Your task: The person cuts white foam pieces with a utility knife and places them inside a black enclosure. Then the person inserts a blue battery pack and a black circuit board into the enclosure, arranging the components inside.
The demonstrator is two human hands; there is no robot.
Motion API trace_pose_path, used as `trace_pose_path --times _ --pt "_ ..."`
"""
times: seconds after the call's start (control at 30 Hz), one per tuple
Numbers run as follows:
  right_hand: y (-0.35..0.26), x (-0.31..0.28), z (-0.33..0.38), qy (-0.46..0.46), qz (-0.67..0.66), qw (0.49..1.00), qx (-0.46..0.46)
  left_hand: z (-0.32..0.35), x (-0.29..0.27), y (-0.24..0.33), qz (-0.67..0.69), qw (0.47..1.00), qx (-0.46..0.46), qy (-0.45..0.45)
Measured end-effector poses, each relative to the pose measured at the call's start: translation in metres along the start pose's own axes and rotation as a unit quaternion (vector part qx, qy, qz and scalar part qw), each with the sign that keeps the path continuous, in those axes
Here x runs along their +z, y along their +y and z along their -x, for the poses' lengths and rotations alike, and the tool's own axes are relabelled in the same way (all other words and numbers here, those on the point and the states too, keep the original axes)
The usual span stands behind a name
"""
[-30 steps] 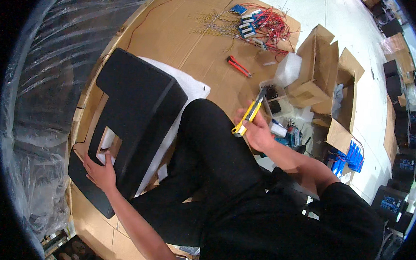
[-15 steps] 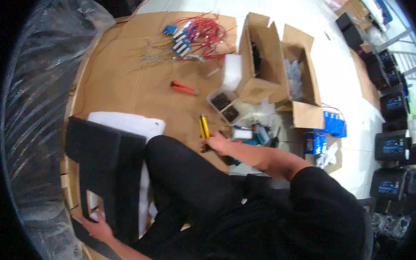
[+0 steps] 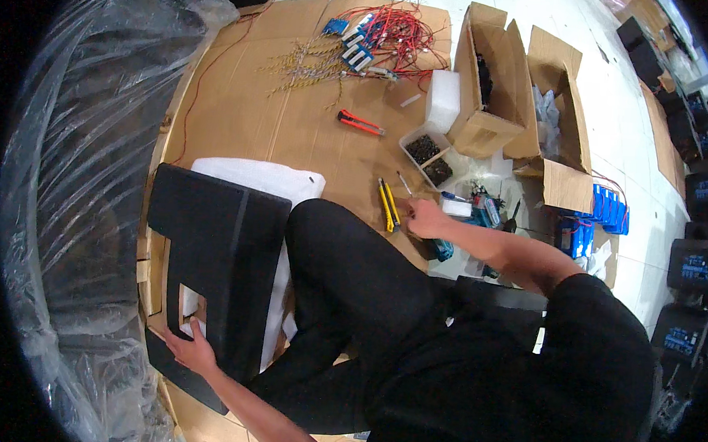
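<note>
My left hand (image 3: 194,351) grips the lower strip of a black panel (image 3: 219,239), its thumb by the rectangular cut-out and its fingers toward the outer edge. The panel lies tilted over white foam (image 3: 253,175) beside my knee. My right hand (image 3: 427,219) is closed low over the cardboard. What its fingers hold is hidden; a thin rod (image 3: 404,183) shows just beyond the fingertips. Two slim yellow-and-black tools (image 3: 389,206), perhaps one tool's handles, lie immediately left of that hand. A teal-and-black power tool (image 3: 442,249) sits under the right wrist.
A red utility knife (image 3: 361,123) lies farther off on the cardboard (image 3: 295,131). Beyond the right hand are a divided tray of dark screws (image 3: 426,151), open cartons (image 3: 491,124) and blue battery packs (image 3: 607,208). Red-wired parts (image 3: 394,37) lie at the back. Plastic sheeting (image 3: 95,170) borders the left.
My right hand has moved off the yellow tools, slightly to their right. The left hand stays on the black panel. The whole view has shifted, so the scene sits farther right and higher.
</note>
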State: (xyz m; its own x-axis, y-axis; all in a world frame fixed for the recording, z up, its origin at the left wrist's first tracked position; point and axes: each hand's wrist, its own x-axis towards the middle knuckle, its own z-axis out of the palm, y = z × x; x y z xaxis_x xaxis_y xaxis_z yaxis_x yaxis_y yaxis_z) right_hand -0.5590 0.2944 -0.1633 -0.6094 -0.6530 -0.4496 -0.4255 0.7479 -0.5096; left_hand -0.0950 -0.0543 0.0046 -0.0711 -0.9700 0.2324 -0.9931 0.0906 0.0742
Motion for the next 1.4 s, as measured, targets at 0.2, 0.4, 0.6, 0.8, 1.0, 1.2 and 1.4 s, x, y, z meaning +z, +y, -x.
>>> trace_pose_path --times 0.2,0.4,0.6,0.8,1.0,1.2,1.4 --pt "-0.026 -0.067 0.086 -0.083 -0.288 0.954 -0.005 0.002 -0.008 -0.007 0.06 0.998 0.029 0.021" --pt "-0.109 -0.062 0.141 0.025 -0.144 0.94 -0.309 0.0 -0.009 0.018 0.038 0.999 -0.026 0.013" --pt "-0.138 -0.079 0.132 0.08 0.044 0.92 -0.38 -0.02 0.005 -0.033 0.113 0.982 0.143 0.05" --pt "0.045 -0.144 0.101 0.197 0.054 0.979 0.01 -0.033 0.037 -0.037 -0.034 0.997 0.037 0.055" --pt "0.23 -0.196 0.204 0.468 0.065 0.849 0.237 -0.027 0.012 -0.035 -0.014 0.998 0.051 0.034" --pt "0.317 -0.183 0.265 0.227 0.033 0.889 0.398 0.001 -0.025 0.022 -0.07 0.997 -0.007 -0.037" --pt "0.262 -0.132 0.242 0.192 0.163 0.866 0.433 -0.026 0.025 -0.038 -0.007 0.994 0.047 0.097"
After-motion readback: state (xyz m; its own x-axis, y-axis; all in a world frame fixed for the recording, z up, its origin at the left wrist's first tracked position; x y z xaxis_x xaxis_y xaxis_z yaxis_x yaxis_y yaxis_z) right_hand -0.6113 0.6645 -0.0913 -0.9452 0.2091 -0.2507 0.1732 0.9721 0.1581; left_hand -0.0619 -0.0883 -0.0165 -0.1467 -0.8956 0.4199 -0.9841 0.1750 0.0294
